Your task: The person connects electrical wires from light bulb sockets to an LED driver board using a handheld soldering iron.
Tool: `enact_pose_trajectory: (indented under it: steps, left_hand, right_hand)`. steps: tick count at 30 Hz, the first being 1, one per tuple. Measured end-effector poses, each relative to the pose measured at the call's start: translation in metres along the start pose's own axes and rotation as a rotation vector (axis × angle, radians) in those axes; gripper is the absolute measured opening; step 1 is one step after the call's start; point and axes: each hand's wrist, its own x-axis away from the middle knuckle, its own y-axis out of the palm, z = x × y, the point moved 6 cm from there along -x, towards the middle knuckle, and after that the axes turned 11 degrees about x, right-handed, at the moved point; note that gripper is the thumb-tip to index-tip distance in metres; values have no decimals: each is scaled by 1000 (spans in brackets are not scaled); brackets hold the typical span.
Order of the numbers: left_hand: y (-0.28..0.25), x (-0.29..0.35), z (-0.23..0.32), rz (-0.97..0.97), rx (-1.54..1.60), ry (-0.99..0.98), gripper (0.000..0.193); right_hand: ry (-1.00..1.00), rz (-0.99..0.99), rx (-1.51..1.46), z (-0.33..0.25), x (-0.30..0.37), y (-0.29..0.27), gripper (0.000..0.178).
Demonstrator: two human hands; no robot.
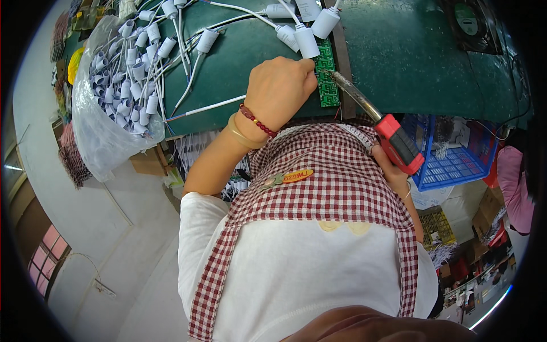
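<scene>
"Green bench (410,85) up top. Where's the circuit board (329,94)?"

"One o'clock from centre view, with the soldering iron (387,128) reaching it from four o'clock."

"Grips?"

"Right hand (391,170) closed round the iron's handle. Left hand (279,85), at the board's nine o'clock, is curled; fingertips hidden, so I can't tell what it pinches."

"Risks?"

"If the tip's hot, a slip could burn those fingers. Bumping the white lamp holder (306,43), at the board's eleven o'clock, might shove the board."
</scene>
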Motion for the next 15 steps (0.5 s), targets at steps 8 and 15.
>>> enact_pose_trajectory:
  steps: [8,15]
  left_hand:
    - [1,0,0,-11,-15,-21,14]
    - [2,1,0,-9,-22,-27,14]
  right_hand:
    - [-76,-5,83,-12,-4,-1,15]
    - [-63,-27,91,-7,-1,0,15]
